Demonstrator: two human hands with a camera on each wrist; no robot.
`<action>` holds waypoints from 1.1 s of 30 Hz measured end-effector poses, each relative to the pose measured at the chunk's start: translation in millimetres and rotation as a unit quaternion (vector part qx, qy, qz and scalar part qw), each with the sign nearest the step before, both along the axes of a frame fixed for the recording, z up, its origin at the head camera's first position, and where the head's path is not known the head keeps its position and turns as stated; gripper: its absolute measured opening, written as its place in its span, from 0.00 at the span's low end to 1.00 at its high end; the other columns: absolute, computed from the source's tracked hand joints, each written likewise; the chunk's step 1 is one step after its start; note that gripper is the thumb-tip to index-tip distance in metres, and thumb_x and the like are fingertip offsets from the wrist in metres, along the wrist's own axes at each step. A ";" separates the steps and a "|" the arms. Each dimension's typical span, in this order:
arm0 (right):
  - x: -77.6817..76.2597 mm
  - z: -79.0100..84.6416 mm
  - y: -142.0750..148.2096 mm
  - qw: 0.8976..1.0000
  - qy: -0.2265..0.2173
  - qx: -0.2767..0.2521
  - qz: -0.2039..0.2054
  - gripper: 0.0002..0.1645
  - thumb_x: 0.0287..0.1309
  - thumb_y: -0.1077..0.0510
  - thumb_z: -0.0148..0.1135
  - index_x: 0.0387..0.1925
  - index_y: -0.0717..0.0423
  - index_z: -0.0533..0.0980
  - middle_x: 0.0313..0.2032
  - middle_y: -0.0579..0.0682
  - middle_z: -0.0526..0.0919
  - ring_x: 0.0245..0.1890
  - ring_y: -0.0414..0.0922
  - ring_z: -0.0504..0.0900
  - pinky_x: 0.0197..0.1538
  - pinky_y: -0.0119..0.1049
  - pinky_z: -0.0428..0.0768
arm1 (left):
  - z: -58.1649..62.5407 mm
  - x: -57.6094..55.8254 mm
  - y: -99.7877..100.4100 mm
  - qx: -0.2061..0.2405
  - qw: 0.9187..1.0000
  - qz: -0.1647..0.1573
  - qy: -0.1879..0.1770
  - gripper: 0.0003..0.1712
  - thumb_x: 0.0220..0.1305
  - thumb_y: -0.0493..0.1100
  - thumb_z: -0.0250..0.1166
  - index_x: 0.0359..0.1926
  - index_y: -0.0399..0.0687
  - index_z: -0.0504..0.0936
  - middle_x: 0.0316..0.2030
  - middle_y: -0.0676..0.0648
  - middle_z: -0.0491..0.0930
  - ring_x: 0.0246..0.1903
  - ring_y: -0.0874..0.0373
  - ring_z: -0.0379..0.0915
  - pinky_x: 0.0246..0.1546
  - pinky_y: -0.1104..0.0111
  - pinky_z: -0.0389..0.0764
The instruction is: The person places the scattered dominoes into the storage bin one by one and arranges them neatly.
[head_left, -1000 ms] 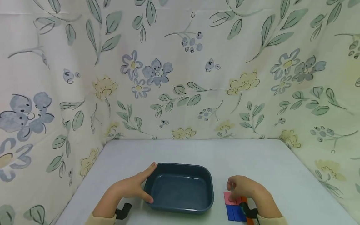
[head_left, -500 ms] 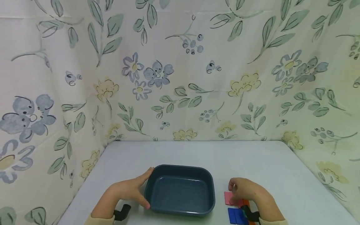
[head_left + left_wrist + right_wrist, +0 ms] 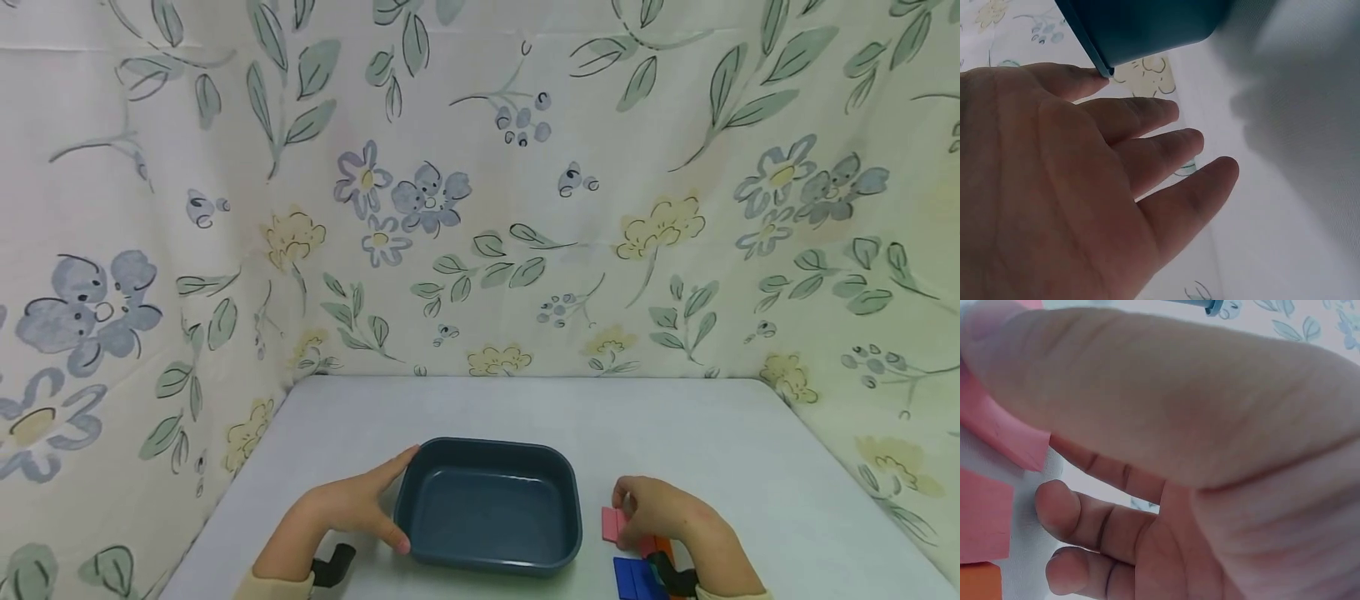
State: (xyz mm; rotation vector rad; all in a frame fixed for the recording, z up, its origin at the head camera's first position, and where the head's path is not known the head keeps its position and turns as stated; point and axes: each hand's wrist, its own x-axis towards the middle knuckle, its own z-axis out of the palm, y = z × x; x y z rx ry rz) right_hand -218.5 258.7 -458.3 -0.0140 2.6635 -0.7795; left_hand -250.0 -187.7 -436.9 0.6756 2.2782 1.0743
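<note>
A dark teal rectangular tray (image 3: 487,560) sits at the middle of the white table. My left hand (image 3: 354,502) lies along its left side with fingers spread; in the left wrist view one fingertip touches the tray's edge (image 3: 1109,70). To the right of the tray, my right hand (image 3: 666,512) pinches flat pink tiles (image 3: 611,523) between thumb and fingers. The thumb covers part of the pink tile (image 3: 1019,434) in the right wrist view. A second pink tile (image 3: 984,515) lies apart from it, beside an orange tile (image 3: 980,581).
Blue tiles (image 3: 632,577) lie nearer the front edge, with an orange piece (image 3: 663,546) partly under the right wrist. A dark strap (image 3: 333,565) wraps the left wrist. Floral cloth (image 3: 495,208) hangs behind and beside the white table (image 3: 675,425).
The pink tiles under my right hand have slid forward, away from the blue tiles, opening a gap. My left hand stays at the tray's left side. The head view has shifted slightly.
</note>
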 end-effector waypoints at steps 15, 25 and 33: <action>-0.9 3.3 -3.8 1.000 0.005 0.020 0.010 0.27 0.38 0.59 0.82 0.40 0.49 0.76 0.30 0.50 0.76 0.30 0.48 0.74 0.33 0.44 0.79 | 3.6 2.3 4.0 -0.029 0.999 0.021 -0.021 0.79 0.42 0.51 0.85 0.80 0.59 0.33 0.77 0.30 0.35 0.73 0.29 0.38 0.63 0.32 0.52; 0.4 -0.4 -1.3 1.000 0.019 0.015 0.011 0.26 0.38 0.58 0.82 0.40 0.45 0.77 0.29 0.50 0.76 0.29 0.48 0.74 0.32 0.43 0.78 | 3.1 0.9 3.0 -0.032 0.999 0.013 -0.028 0.79 0.42 0.55 0.84 0.80 0.58 0.34 0.76 0.28 0.38 0.73 0.30 0.39 0.63 0.33 0.53; 0.7 3.0 -2.9 1.000 0.008 0.014 0.012 0.26 0.41 0.58 0.81 0.42 0.44 0.77 0.30 0.51 0.75 0.29 0.48 0.74 0.33 0.42 0.77 | 3.6 2.4 3.5 -0.034 0.999 0.019 -0.031 0.78 0.41 0.54 0.85 0.79 0.58 0.35 0.76 0.28 0.41 0.73 0.30 0.40 0.63 0.33 0.53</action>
